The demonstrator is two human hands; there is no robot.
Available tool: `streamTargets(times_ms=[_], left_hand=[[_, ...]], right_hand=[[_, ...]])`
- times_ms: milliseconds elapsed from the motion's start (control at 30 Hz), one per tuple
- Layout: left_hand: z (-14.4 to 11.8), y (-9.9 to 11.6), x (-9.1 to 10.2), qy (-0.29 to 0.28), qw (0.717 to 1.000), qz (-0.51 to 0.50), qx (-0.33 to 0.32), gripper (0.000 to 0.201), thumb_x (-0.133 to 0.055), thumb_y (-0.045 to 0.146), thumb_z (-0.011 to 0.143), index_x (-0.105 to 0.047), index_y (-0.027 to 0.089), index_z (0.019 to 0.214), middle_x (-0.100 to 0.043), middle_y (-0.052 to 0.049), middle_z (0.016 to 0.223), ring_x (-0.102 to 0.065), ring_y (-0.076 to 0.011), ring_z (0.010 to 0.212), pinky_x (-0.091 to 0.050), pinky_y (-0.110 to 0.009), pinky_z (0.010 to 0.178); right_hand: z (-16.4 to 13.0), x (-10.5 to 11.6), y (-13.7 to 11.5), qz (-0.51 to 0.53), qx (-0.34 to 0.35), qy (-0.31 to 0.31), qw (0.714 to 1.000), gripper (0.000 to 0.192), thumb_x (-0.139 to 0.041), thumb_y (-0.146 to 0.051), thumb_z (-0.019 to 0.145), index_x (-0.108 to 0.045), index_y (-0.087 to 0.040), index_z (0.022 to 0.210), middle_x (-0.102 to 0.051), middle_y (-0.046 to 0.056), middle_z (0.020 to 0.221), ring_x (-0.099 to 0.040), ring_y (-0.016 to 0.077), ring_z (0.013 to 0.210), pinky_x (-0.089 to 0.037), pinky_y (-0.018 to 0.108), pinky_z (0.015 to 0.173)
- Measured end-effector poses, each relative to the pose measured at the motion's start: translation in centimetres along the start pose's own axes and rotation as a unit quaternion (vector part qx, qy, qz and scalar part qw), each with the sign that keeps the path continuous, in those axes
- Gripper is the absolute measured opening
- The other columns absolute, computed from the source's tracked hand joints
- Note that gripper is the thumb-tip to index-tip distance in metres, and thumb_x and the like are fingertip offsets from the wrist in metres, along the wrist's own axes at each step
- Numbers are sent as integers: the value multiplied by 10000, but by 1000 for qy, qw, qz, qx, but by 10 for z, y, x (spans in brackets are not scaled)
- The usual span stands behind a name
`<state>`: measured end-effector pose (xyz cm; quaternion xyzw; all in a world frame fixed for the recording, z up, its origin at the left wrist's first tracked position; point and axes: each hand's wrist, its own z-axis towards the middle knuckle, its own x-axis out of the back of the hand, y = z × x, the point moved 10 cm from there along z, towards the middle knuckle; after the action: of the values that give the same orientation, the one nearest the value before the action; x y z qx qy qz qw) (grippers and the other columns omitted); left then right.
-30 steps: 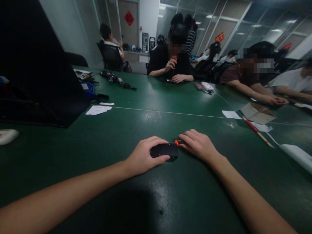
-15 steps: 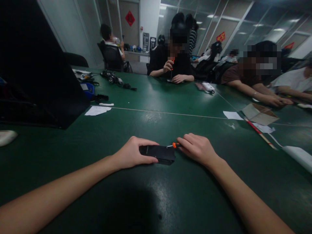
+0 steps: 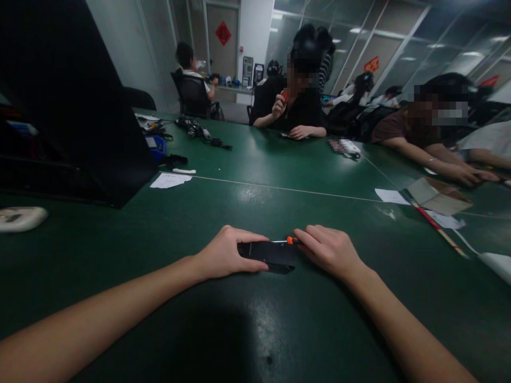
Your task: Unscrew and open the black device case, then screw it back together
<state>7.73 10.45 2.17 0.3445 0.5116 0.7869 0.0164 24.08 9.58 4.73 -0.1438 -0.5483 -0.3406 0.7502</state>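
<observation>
On the green table (image 3: pixel 223 324) lies a flat black rectangular device (image 3: pixel 275 253), whose exact kind I cannot make out. My left hand (image 3: pixel 229 252) grips its left end, thumb along the near edge and fingers along the far edge. A screwdriver (image 3: pixel 290 240) with an orange collar and dark handle is held in my right hand (image 3: pixel 328 248), its fingers closed around the handle. The thin metal shaft points left and lies along the device's far edge. Whether the tip touches the device is not clear.
A large black panel (image 3: pixel 75 106) stands at the left, beside a white object (image 3: pixel 24 219). Papers (image 3: pixel 171 180) and cables (image 3: pixel 195 129) lie beyond. At right are an open box (image 3: pixel 437 196) and a red stick (image 3: pixel 435 223). Across the table, a person (image 3: pixel 271 106) holds an orange tool.
The screwdriver shaft has shifted from over the device's top right to along its far edge, lying flatter. The whole view has moved slightly. Both hands keep their hold.
</observation>
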Motion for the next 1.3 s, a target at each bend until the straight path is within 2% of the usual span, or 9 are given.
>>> streamTargets(times_ms=[167, 367, 533, 633, 833, 1000, 1133, 1233, 1300], left_hand=[[0, -4, 1, 10, 1000, -18, 15, 542, -858, 407, 717, -749, 170, 1192, -787, -100, 1130, -746, -263, 994, -583, -370, 878], [-1, -1, 2, 15, 1000, -13, -9, 576, -859, 406, 728, -730, 150, 1228, -765, -129, 1192, -733, -276, 1073, -563, -400, 958], [-2, 0, 3, 23, 1000, -8, -15, 580, -857, 423, 729, -731, 151, 1225, -770, -124, 1182, -741, -272, 1052, -573, -381, 931], [-1, 3, 4, 24, 1000, -5, -17, 559, -853, 403, 739, -730, 155, 1224, -768, -116, 1188, -736, -266, 1061, -562, -378, 948], [0, 5, 5, 22, 1000, 2, -16, 529, -842, 412, 752, -738, 141, 1194, -780, -104, 1138, -735, -242, 992, -549, -342, 873], [0, 5, 4, 19, 999, 6, -26, 517, -829, 432, 765, -738, 148, 1187, -781, -85, 1105, -723, -226, 954, -526, -317, 837], [0, 6, 4, 20, 999, 0, -27, 486, -824, 416, 773, -743, 152, 1174, -782, -76, 1091, -721, -221, 947, -523, -306, 838], [1, 7, 3, 11, 999, -4, -30, 487, -821, 413, 775, -743, 154, 1180, -779, -84, 1107, -718, -232, 968, -521, -312, 853], [2, 8, 2, 5, 999, -6, -32, 477, -819, 410, 777, -747, 159, 1177, -778, -87, 1110, -718, -237, 963, -520, -316, 851]], right_hand=[[5, -10, -8, 62, 16, -47, 997, 250, -445, -298, 1036, -669, -194, 1075, -748, 47, 882, -691, 142, 723, -471, 234, 630], [5, -11, -1, 33, -9, -34, 999, 331, -405, -308, 1040, -684, -131, 1061, -713, 118, 840, -673, 215, 707, -438, 300, 595], [7, -22, -3, 69, -4, -58, 996, 286, -415, -311, 1035, -663, -169, 1062, -734, 83, 897, -704, 194, 788, -506, 282, 675], [4, -25, 8, 81, -14, -74, 994, 240, -456, -328, 1030, -653, -194, 1059, -743, 62, 930, -718, 178, 817, -527, 266, 704], [-14, -20, 40, 42, -72, -68, 994, 271, -473, -353, 1025, -673, -171, 1049, -740, 96, 920, -723, 229, 807, -531, 316, 675], [-13, -14, 32, 4, -61, -66, 996, 327, -526, -451, 998, -705, -178, 1008, -709, 94, 877, -682, 231, 762, -499, 319, 637], [-3, 4, 12, 59, -16, 4, 998, 311, -477, -411, 1022, -677, -174, 1031, -710, 109, 925, -654, 234, 810, -517, 357, 720], [1, 22, -8, 151, 8, 98, 984, 505, -397, -578, 1013, -601, -162, 1212, -692, 149, 1039, -652, 267, 896, -536, 406, 766], [4, 20, -19, 208, -15, 121, 971, 675, -442, -712, 938, -513, -173, 1339, -674, 158, 1095, -658, 288, 960, -553, 423, 794]])
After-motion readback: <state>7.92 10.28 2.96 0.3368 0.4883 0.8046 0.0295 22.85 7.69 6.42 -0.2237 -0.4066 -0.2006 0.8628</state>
